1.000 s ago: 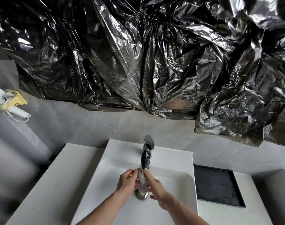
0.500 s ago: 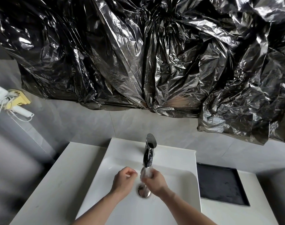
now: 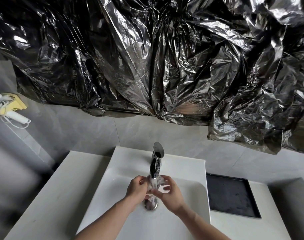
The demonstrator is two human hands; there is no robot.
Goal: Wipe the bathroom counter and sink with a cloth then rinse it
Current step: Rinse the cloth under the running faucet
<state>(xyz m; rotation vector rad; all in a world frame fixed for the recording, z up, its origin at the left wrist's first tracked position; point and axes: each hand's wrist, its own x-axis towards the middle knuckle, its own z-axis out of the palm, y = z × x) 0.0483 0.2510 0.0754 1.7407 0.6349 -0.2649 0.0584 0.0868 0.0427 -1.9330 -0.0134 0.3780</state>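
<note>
A small wet grey cloth is bunched between both hands under the spout of the chrome faucet. My left hand grips its left side with curled fingers. My right hand pinches the right side. They are over the white sink basin, just above the metal drain. The white counter runs to the left of the sink.
A black square tray is set in the counter to the right. Crumpled black plastic sheeting covers the wall above. A white hair dryer on a yellow holder hangs on the left wall.
My left hand has moved back onto the cloth, which both hands now hold under the spout; half a second ago only the right hand held it.
</note>
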